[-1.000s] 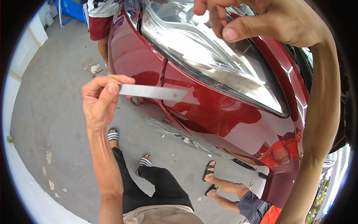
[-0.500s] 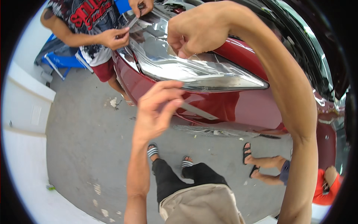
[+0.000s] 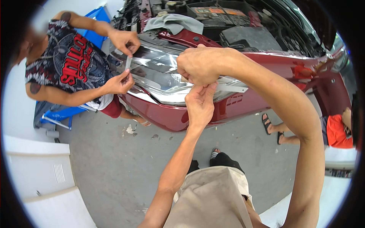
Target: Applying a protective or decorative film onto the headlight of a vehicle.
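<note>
My left hand (image 3: 200,104) pinches a thin, flat, pale strip (image 3: 232,89) between thumb and fingertips. The strip sticks out to the right, past my right wrist, and has a small hole near its end. Just above, my right hand (image 3: 198,65) is closed with its knuckles up. Its fingertips are tucked under, so whatever they hold is hidden. The two hands meet over the clear headlight (image 3: 159,86) of a dark red car. At the headlight's left end, a co-worker's hands (image 3: 123,60) hold another narrow strip (image 3: 128,62).
Behind the headlight lies the uncovered engine bay (image 3: 243,22), with a grey cloth (image 3: 175,24) on its front edge. The red bumper (image 3: 178,117) curves below. A blue folding frame (image 3: 64,114) stands behind the co-worker. Another person in red (image 3: 339,131) is at the right.
My left hand has moved up and right with the strip, from below the headlight to beneath my right hand. The view has shifted, showing more engine bay. The co-worker still holds a strip.
</note>
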{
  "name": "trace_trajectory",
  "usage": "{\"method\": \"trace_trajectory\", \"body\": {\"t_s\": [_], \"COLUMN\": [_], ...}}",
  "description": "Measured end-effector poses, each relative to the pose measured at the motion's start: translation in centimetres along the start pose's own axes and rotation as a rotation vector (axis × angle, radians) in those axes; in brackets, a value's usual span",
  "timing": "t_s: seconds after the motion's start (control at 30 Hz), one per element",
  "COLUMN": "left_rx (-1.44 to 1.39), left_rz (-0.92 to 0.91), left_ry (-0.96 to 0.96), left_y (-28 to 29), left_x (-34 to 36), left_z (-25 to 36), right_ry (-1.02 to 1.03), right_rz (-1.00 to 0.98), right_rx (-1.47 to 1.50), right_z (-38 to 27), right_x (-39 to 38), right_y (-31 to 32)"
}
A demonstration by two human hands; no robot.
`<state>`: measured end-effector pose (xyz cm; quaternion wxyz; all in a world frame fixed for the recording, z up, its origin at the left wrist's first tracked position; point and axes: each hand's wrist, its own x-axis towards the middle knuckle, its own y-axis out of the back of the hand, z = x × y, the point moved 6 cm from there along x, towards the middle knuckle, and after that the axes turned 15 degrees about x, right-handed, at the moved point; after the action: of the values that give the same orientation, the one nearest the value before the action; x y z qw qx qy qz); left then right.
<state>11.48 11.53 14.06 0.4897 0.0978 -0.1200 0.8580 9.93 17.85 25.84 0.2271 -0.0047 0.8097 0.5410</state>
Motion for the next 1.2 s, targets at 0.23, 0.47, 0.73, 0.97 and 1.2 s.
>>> {"method": "trace_trajectory", "body": {"t_s": [0.23,0.47,0.73,0.97,1.2], "left_rx": [0.008,0.131,0.030,-0.202,-0.261], "left_rz": [0.028,0.144,0.050,0.142,0.260], "left_ry": [0.063,0.182,0.142,0.191,0.458], "left_y": [-0.6,1.2,0.3,0.6,-1.2], "left_x": [-0.5,0.9,0.9,0.6,-1.3], "left_z": [1.2,-0.8,-1.8,-1.0,-0.9], "right_ry": [-0.011,0.128,0.004,-0.009,0.618], "right_rz": [0.183,0.578,0.427,0.266,0.545], "right_rx": [0.084,0.201,0.062,0.425,2.149], "right_z": [1.1,2.3,6.1,7.4,10.3], "right_x": [-0.7,-5.6,-9.2,-12.3,-13.8], "right_y": [-0.4,1.5,-3.6,-2.7,-15.6]}}
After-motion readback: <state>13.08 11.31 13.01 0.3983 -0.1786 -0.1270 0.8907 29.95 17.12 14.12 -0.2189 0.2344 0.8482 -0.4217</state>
